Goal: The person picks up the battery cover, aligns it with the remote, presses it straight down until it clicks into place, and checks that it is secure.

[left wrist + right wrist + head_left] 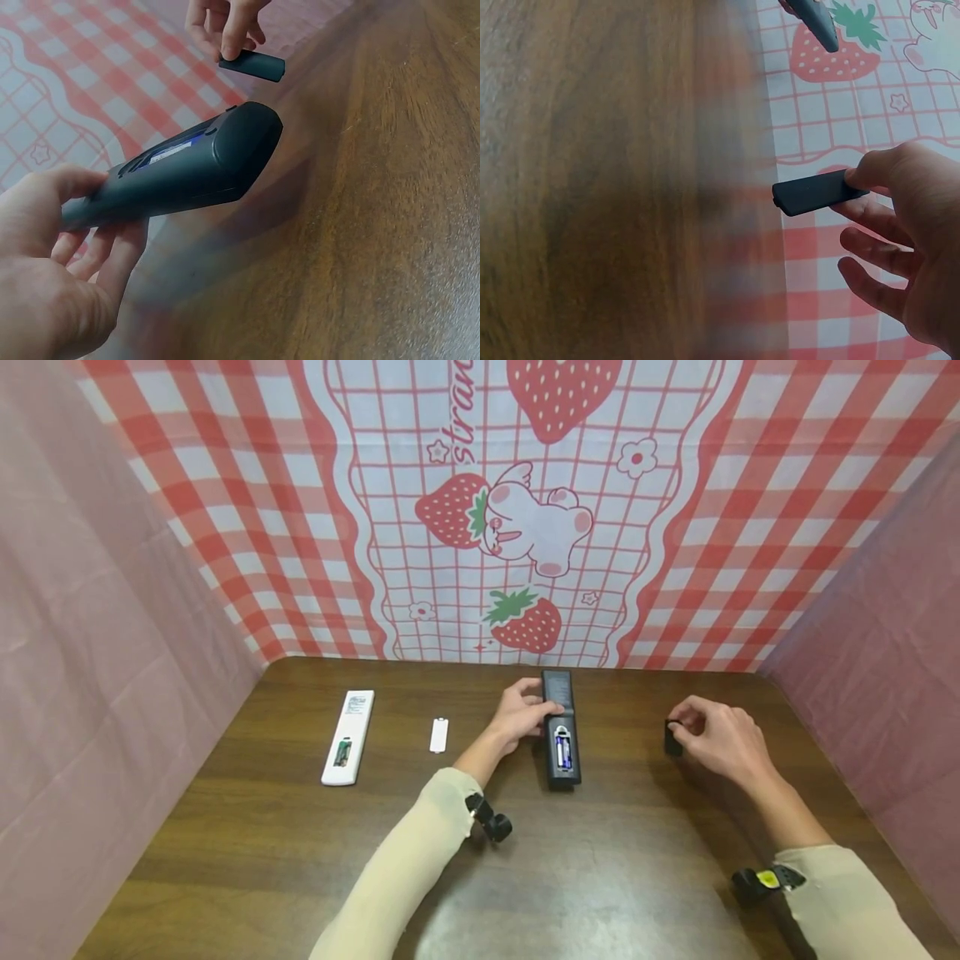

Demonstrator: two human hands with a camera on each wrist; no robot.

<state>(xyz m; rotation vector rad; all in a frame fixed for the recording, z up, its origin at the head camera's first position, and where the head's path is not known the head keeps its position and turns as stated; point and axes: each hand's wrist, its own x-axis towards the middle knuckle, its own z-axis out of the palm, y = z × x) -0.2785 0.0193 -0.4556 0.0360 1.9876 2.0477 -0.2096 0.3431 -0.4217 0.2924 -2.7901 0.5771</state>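
In the head view my left hand (519, 717) grips a black remote control (557, 693) by its upper part, thumb on the back face. The remote's battery compartment faces up, uncovered, with batteries (563, 752) in blue and white wrappers inside. Seen from the left wrist, the fingers (124, 259) curl beneath the remote's body (187, 176). Off to the right, my right hand (723, 739) pinches a small black battery cover (817, 193) between thumb and forefinger. Its other fingers are spread loosely in the right wrist view. The cover is apart from the remote.
A white remote control (352, 727) lies at the left with its battery compartment uncovered. Between it and my left hand is a white battery cover (438, 735). The wooden table (600, 877) meets a strawberry-patterned cloth (480, 610) at the back, and pink curtains (885, 610) hang at both sides.
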